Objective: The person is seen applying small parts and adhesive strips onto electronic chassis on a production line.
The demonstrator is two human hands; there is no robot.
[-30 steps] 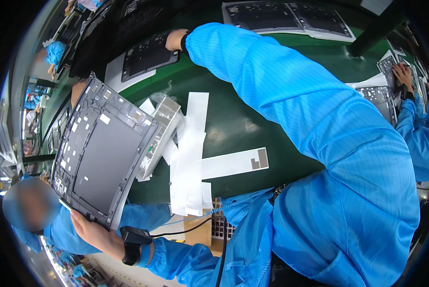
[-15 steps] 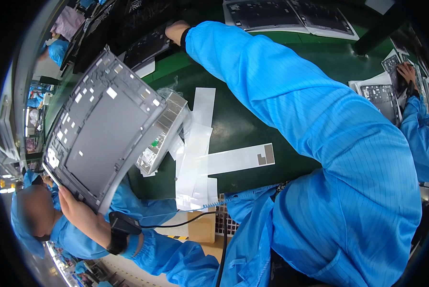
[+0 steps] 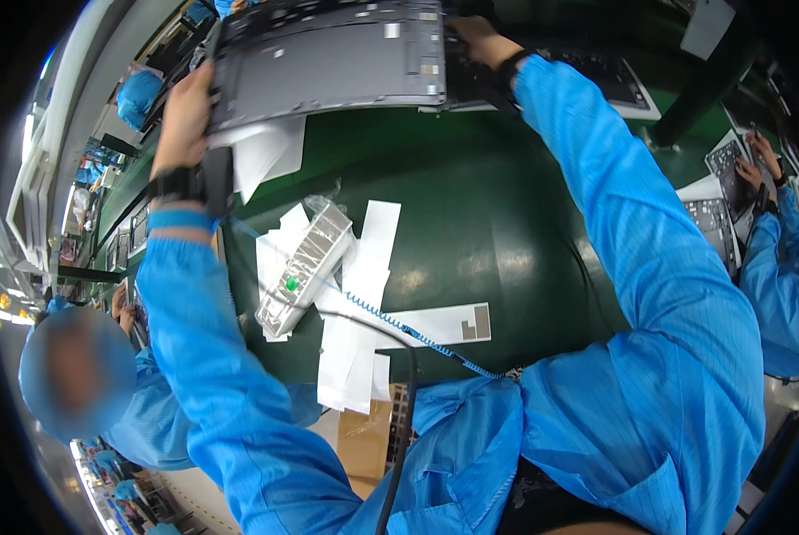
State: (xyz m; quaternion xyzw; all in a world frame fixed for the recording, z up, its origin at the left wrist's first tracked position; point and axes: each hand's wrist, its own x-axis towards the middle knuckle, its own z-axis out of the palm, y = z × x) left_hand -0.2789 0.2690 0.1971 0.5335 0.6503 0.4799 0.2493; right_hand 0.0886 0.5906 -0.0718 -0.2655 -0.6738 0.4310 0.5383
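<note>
Close to the person's body, a black cable [image 3: 408, 401] and a coiled blue cord [image 3: 390, 319] are trailing across the worktop [image 3: 497, 205] toward the left wrist, so a long reach could be tugging them over the loose white strips [image 3: 350, 343] and dragging those out of place. The strips are overlapping untidily, and a clear-wrapped tray [image 3: 306, 267] is lying slanted beside them, perhaps catching a passing line. Farther out, the left hand [image 3: 184, 120] is grasping the dark grey panel [image 3: 328, 67] by its left edge, holding it over the far side of the worktop above some white sheets [image 3: 270, 156]. The right hand [image 3: 486, 43] is reaching beside the panel's right end; whether its fingers are gripping that edge or something dark behind it, one cannot tell. If the left hand is bearing the weight alone, the panel could be tilting, slipping or scraping what lies beneath. Beyond, another dark panel [image 3: 609, 80] is resting near a dark post [image 3: 711, 76]; at the right, a co-worker's hands [image 3: 749, 174] are handling similar parts, while a co-worker in a blue sleeve [image 3: 163, 446] is working on the left.
</note>
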